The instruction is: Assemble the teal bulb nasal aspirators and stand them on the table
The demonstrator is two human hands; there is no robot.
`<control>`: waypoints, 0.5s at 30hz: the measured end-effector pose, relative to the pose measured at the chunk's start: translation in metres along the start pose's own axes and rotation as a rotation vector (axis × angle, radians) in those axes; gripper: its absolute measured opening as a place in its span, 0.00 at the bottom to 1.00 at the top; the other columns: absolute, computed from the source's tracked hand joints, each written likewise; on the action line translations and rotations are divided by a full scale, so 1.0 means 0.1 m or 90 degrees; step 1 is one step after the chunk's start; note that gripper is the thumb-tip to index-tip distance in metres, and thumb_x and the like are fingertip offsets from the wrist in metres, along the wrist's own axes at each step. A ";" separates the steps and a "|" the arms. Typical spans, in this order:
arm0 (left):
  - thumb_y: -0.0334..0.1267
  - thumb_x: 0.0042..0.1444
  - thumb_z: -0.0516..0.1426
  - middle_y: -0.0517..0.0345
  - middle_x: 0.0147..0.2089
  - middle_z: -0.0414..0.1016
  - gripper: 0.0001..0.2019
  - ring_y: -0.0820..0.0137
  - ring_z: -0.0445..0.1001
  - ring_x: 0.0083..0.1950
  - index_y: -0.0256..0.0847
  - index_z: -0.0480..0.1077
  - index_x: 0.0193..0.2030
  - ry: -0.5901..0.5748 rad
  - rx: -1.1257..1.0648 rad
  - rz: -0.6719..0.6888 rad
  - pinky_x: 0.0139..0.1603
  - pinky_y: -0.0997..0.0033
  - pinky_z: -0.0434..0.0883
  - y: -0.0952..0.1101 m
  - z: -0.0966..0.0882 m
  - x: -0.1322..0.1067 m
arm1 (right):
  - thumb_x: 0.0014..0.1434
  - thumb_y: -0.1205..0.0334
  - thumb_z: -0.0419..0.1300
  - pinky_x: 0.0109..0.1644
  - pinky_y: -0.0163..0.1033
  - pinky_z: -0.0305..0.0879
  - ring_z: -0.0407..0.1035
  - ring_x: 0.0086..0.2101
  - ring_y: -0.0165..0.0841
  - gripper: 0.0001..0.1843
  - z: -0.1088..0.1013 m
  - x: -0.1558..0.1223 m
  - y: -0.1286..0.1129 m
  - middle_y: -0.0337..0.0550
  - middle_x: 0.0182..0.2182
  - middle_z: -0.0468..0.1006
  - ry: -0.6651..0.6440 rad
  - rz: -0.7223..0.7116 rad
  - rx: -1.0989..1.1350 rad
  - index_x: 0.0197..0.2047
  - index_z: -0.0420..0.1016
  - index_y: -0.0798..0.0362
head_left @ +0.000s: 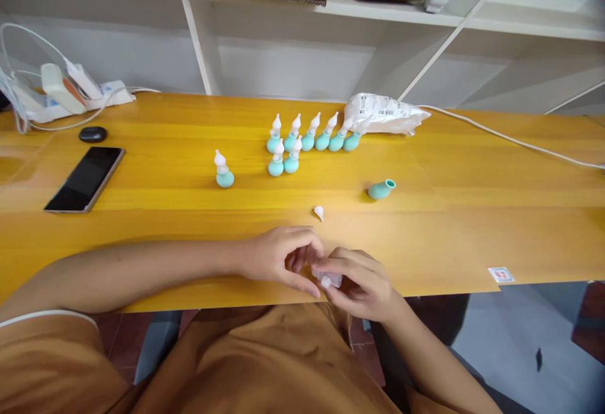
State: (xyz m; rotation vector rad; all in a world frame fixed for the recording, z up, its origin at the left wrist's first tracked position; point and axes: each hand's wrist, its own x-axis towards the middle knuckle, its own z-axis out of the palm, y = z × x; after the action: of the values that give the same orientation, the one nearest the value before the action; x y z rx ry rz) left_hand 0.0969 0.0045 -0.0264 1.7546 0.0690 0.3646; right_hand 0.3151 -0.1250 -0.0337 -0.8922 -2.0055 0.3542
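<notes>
At the table's near edge my left hand point(283, 258) and my right hand point(358, 283) meet, both with fingers curled around a small clear plastic piece point(328, 278). A loose white tip point(319, 213) lies on the wood just beyond them. Farther right, a teal bulb point(380, 189) lies on its side without a tip. Several assembled teal bulbs with white tips point(309, 135) stand in rows at the middle of the table. A single assembled one point(223, 171) stands apart to the left.
A plastic bag point(382, 113) lies behind the rows on the wooden table point(472, 225). A black phone point(86, 178), a dark oval object point(92, 133) and a power strip with cables point(57, 94) are at the left. A white cable point(520, 143) runs along the right.
</notes>
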 end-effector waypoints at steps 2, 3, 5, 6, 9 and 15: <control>0.53 0.64 0.72 0.59 0.42 0.74 0.21 0.73 0.74 0.34 0.41 0.72 0.49 -0.011 0.031 0.006 0.34 0.73 0.74 0.03 -0.01 0.00 | 0.67 0.73 0.66 0.30 0.38 0.69 0.70 0.28 0.32 0.18 0.00 0.00 -0.01 0.40 0.34 0.79 0.015 0.017 0.003 0.59 0.78 0.50; 0.53 0.68 0.68 0.58 0.43 0.74 0.18 0.72 0.74 0.35 0.41 0.71 0.50 -0.009 0.051 0.005 0.36 0.72 0.74 0.05 -0.02 -0.01 | 0.67 0.73 0.66 0.31 0.38 0.69 0.70 0.28 0.32 0.19 0.00 0.00 -0.01 0.40 0.34 0.78 0.023 0.029 0.005 0.59 0.77 0.50; 0.52 0.74 0.63 0.57 0.43 0.74 0.16 0.71 0.74 0.38 0.41 0.71 0.51 -0.001 0.087 -0.002 0.38 0.72 0.74 0.08 -0.02 0.00 | 0.68 0.73 0.65 0.32 0.38 0.69 0.70 0.29 0.32 0.19 0.00 0.00 -0.01 0.40 0.35 0.77 0.025 0.057 0.006 0.59 0.77 0.50; 0.52 0.74 0.62 0.57 0.43 0.74 0.16 0.71 0.74 0.38 0.41 0.71 0.51 0.004 0.099 -0.009 0.38 0.72 0.73 0.09 -0.02 0.00 | 0.69 0.72 0.65 0.32 0.38 0.70 0.71 0.30 0.32 0.19 0.00 0.00 0.00 0.40 0.35 0.77 0.019 0.070 0.006 0.60 0.76 0.49; 0.55 0.73 0.64 0.58 0.43 0.75 0.18 0.71 0.72 0.38 0.41 0.71 0.50 0.015 0.122 -0.037 0.39 0.71 0.71 0.09 -0.02 0.01 | 0.72 0.71 0.63 0.35 0.38 0.72 0.72 0.33 0.33 0.19 0.00 0.01 0.01 0.41 0.37 0.76 -0.013 0.100 0.004 0.63 0.75 0.48; 0.54 0.72 0.65 0.56 0.45 0.77 0.17 0.70 0.74 0.40 0.41 0.72 0.51 0.033 0.106 -0.062 0.41 0.70 0.71 0.07 -0.02 0.04 | 0.75 0.71 0.61 0.37 0.37 0.73 0.72 0.34 0.32 0.20 -0.01 0.03 0.03 0.41 0.39 0.74 -0.026 0.108 -0.007 0.66 0.75 0.46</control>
State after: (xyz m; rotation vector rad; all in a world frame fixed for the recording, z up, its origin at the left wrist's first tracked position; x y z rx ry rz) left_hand 0.0989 0.0061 -0.0185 1.8980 0.2266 0.3414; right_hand 0.3163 -0.1210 -0.0331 -1.0739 -1.9763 0.4596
